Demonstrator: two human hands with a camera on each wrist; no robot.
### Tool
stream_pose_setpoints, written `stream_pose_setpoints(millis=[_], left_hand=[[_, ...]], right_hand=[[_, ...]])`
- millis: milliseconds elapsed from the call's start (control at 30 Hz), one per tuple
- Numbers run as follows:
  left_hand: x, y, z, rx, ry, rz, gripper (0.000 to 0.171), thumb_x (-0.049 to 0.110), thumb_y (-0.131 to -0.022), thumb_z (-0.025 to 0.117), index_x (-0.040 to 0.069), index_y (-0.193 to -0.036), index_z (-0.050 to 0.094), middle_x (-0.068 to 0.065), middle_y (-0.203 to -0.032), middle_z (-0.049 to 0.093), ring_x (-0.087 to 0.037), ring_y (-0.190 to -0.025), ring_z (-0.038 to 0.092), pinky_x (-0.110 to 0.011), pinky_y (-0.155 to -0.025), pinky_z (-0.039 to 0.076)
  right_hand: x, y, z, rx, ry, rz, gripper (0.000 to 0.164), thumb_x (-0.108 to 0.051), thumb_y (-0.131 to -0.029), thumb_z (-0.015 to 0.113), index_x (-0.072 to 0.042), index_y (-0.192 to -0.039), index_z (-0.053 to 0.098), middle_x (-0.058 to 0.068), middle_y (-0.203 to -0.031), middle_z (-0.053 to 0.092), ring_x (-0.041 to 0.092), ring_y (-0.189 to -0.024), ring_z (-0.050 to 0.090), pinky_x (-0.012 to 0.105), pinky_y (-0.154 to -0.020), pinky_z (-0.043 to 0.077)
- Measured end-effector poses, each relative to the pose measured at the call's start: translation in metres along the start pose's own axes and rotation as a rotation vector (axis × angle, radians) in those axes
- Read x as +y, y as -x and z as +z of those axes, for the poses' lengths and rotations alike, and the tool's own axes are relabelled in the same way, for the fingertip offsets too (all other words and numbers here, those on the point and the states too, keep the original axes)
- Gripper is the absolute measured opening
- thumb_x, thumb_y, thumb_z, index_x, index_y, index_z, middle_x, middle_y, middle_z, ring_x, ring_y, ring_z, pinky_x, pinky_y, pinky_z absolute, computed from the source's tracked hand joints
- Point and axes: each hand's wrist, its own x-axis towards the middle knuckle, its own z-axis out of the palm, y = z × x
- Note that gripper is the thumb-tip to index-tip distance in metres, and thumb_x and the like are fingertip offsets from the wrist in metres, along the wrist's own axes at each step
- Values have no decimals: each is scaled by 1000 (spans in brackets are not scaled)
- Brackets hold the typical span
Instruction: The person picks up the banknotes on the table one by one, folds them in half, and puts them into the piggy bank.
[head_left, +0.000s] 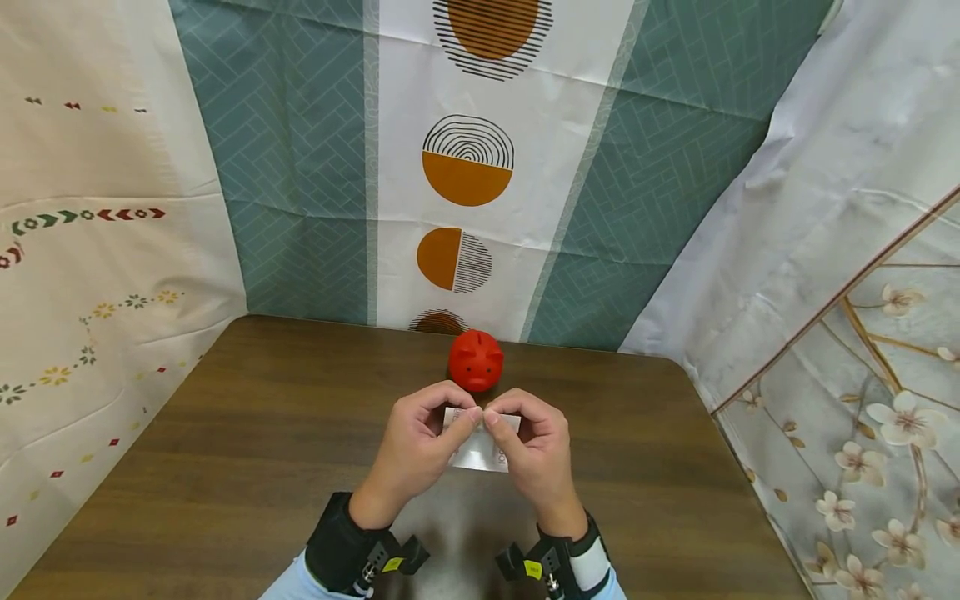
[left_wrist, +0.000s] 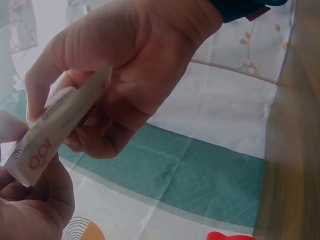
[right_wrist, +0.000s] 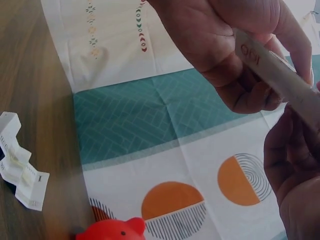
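My left hand (head_left: pixel 418 440) and right hand (head_left: pixel 542 446) meet fingertip to fingertip over the table. Between them they pinch a pale banknote (head_left: pixel 480 457) by its upper edge. In the left wrist view the banknote (left_wrist: pixel 55 137) looks folded into a narrow strip, with a reddish 100 printed near one end. The right wrist view also shows a 100 on the strip of the banknote (right_wrist: pixel 272 75). Just beyond the fingertips stands a red piggy bank (head_left: pixel 475 362), snout toward me. Part of the note is hidden behind thumbs and fingers.
Brown wood-grain table (head_left: pixel 315 392) under both hands. Patterned cloth (head_left: pixel 300 167) hangs behind it, with more cloth at both sides. A creased white printed strip (right_wrist: pixel 22 165) shows at the left of the right wrist view. Black straps (head_left: pixel 337 533) with cameras circle both wrists.
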Motion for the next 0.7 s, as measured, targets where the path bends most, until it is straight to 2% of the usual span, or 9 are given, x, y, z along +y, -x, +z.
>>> stream_pose_setpoints(millis=[133, 367, 600, 700], left_hand=[[1, 0, -2, 14, 2, -2, 9, -1, -94, 69, 7, -93, 70, -9, -84, 64, -14, -71, 53, -24, -53, 46], [-2, 0, -1, 9, 25, -12, 9, -1, -93, 70, 7, -92, 70, -9, -83, 65, -13, -68, 50, -24, -52, 43], [-1, -1, -3, 36, 15, 5, 10, -3, -93, 69, 7, -92, 71, -9, -82, 64, -14, -67, 50, -23, -49, 40], [-1, -1, -4, 30, 21, 6, 9, -2, -94, 68, 6, -94, 71, -11, -84, 65, -15, -71, 53, -23, -52, 44]], right_hand=[[0, 0, 1, 7, 15, 8, 14, 11, -93, 60, 1, -92, 70, 13, -81, 67, 17, -78, 59, 24, -65, 53], [2, 1, 0, 31, 29, -9, 15, 11, -92, 59, 1, -91, 69, 12, -80, 66, 16, -75, 58, 24, -62, 51], [4, 1, -2, 40, 11, -17, 14, 12, -91, 59, 2, -89, 68, 13, -81, 65, 17, -74, 58, 23, -59, 51], [4, 1, -2, 51, 12, -15, 14, 13, -91, 59, 2, -88, 68, 12, -81, 65, 17, -74, 58, 24, -59, 51]])
